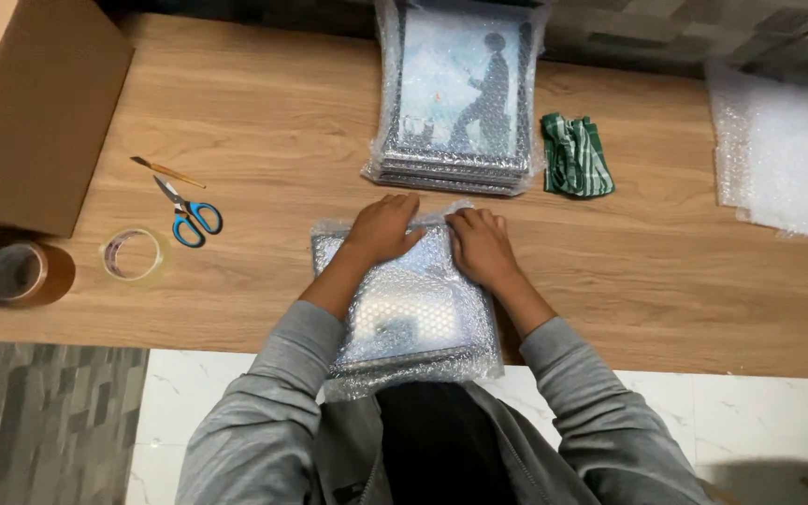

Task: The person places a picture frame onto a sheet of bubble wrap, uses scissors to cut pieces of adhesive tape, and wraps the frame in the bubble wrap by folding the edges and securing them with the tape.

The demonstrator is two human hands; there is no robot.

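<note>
A flat square item wrapped in bubble wrap (409, 313) lies at the near edge of the wooden table (282, 122), overhanging toward me. My left hand (382, 229) presses palm-down on its far left part, fingers together. My right hand (481, 245) presses on the far right part, next to the left hand. Both hands rest on the folded wrap at the item's far edge.
A stack of bubble-wrapped framed pictures (460, 93) sits behind. A green cloth (574, 156) and loose bubble wrap sheet (783, 154) lie to the right. Blue-handled scissors (189, 213), a thin stick (166, 171), clear tape (131, 253), brown tape (19, 272) and a cardboard box (25, 103) are on the left.
</note>
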